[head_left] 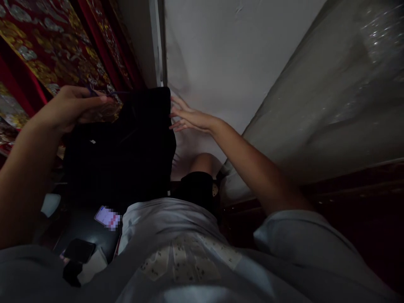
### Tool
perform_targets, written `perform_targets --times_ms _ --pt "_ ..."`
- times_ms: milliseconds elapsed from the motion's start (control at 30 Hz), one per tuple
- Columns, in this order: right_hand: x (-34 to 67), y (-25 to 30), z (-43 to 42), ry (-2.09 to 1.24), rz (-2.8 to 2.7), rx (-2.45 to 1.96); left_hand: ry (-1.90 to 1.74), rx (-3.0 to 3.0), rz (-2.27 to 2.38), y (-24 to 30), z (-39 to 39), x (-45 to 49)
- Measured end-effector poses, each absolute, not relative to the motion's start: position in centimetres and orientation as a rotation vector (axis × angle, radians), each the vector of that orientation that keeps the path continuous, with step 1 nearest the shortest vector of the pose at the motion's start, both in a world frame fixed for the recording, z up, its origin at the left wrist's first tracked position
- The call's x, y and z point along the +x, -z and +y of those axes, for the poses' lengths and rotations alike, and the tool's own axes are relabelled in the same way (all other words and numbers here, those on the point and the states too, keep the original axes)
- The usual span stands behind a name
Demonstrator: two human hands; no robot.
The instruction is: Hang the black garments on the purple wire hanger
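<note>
A black garment [126,160] with small white tags hangs in front of me, over my lap. At its upper left, my left hand [75,105] is closed in a pinch on a thin purple strip that looks like a clothes hanger [118,91]. Much of the hanger is hidden by my fingers and the dark cloth. My right hand [189,117] is at the garment's right edge, fingers stretched and spread, their tips at the cloth. Whether those fingertips press on the fabric is hard to see in this dim light.
Red embroidered drapery [63,46] hangs at upper left. Down at lower left, a lit phone [107,216] lies on a dark surface [78,225] near a black case-like object [79,251] and a whitish cup-like object [51,204]. A pale wall [227,50] and plastic-covered grey surface [315,101] stand ahead and right.
</note>
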State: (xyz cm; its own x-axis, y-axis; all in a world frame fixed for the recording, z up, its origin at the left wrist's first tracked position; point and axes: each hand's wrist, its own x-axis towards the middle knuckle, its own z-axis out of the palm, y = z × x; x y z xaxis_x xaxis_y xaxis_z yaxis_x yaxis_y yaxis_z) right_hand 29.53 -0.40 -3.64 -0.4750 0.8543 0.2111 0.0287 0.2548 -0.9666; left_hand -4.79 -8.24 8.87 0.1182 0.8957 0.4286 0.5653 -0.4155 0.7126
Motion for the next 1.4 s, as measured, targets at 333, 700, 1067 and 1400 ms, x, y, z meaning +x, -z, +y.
perform_targets --times_ms 333,700,1067,1400 --pt "29.6 0.6 -1.5 -1.185 -1.360 -0.718 -1.149 2.464 1.396 -9.1 -5.3 -4.8" --pt "32.2 -1.9 2.4 -1.065 -0.850 -0.782 -1.924 2.498 0.758 -6.3 -2.7 0.7" --pt "32.0 5.5 0.9 -0.995 -0.600 -0.775 -1.123 2.569 1.254 10.7 -3.4 5.5" --pt "32.4 12.1 0.5 -0.773 -0.535 -0.801 -1.560 2.178 1.175 19.7 -4.6 7.3"
